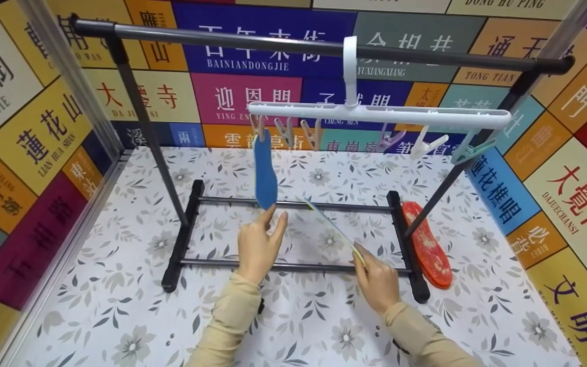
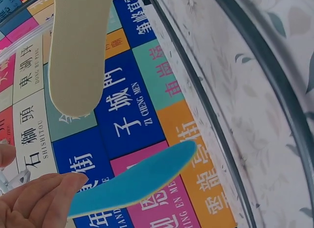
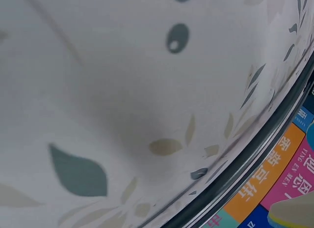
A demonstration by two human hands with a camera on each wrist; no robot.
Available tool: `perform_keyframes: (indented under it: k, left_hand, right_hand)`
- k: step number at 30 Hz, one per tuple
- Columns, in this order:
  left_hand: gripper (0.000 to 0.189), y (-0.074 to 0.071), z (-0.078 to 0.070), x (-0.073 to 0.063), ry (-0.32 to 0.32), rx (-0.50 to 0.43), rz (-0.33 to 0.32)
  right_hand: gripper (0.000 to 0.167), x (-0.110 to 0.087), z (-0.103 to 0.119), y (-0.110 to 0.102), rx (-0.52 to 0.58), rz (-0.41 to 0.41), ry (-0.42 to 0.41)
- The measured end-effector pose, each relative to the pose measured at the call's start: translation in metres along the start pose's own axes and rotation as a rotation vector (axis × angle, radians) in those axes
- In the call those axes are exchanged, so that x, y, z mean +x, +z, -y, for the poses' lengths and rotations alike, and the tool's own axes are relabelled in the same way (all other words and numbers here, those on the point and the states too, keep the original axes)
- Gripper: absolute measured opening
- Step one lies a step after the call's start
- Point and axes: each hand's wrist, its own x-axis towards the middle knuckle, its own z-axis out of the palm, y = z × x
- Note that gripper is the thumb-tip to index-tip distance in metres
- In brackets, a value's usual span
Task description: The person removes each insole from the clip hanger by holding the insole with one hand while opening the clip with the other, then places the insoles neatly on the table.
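Note:
A blue insole (image 1: 265,171) hangs upright from a pink clip (image 1: 258,127) at the left end of the white hanger (image 1: 380,113). My left hand (image 1: 260,247) is at its lower tip, index finger at the insole and thumb apart from it. In the left wrist view, the left fingers (image 2: 46,196) overlap the end of the blue insole (image 2: 142,181). My right hand (image 1: 377,278) pinches one end of a second insole (image 1: 331,224), seen nearly edge-on. Its beige face (image 2: 81,51) shows in the left wrist view.
The hanger hooks over the top bar (image 1: 273,42) of a black rack standing on a flower-patterned cloth (image 1: 120,316). Several more clips, among them a white clip (image 1: 428,142) and a green clip (image 1: 472,148), hang along it. A red insole (image 1: 428,247) lies beside the rack's right foot (image 1: 408,244).

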Motion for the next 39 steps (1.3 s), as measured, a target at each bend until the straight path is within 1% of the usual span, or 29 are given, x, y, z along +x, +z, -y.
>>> perform_keyframes:
  k: [4, 10, 14, 17, 20, 24, 27, 30, 33, 37, 39]
  left_hand:
    - [0.041, 0.003, 0.000, -0.005, -0.017, 0.005, 0.011]
    - [0.042, 0.006, 0.000, -0.012, -0.034, 0.030, 0.044]
    - [0.041, 0.006, 0.003, -0.015, -0.034, 0.046, 0.042]
    - [0.041, 0.008, 0.004, -0.016, -0.030, 0.053, 0.046]
    - [0.040, 0.010, 0.004, -0.016, -0.024, 0.052, 0.051]
    - [0.040, 0.011, 0.001, -0.017, -0.032, 0.048, 0.058]
    - [0.040, 0.012, -0.001, -0.018, -0.038, 0.045, 0.073]
    - [0.041, 0.013, -0.002, -0.020, -0.045, 0.036, 0.096]
    - [0.042, 0.013, -0.001, -0.023, -0.041, 0.033, 0.104]
    - [0.042, 0.015, 0.002, -0.027, -0.039, 0.036, 0.109]
    - [0.043, 0.016, 0.003, -0.029, -0.040, 0.038, 0.110]
  right_hand:
    - [0.034, -0.006, -0.007, -0.011, -0.001, 0.008, -0.009]
    - [0.040, -0.023, -0.025, -0.032, 0.011, 0.028, -0.044]
    - [0.043, -0.033, -0.036, -0.048, 0.017, 0.052, -0.025]
    - [0.043, -0.039, -0.045, -0.060, -0.010, 0.062, -0.012]
    - [0.044, -0.044, -0.055, -0.072, -0.046, 0.058, -0.021]
    - [0.046, -0.053, -0.069, -0.085, -0.077, 0.057, -0.015]
    - [0.044, -0.062, -0.078, -0.097, -0.095, 0.048, 0.011]
    - [0.039, -0.072, -0.087, -0.106, -0.114, 0.019, 0.035]
    - [0.035, -0.081, -0.094, -0.115, -0.141, -0.005, 0.053]
    - [0.035, -0.090, -0.107, -0.126, -0.174, -0.028, 0.058]
    - [0.038, -0.094, -0.113, -0.131, -0.191, -0.034, 0.069]
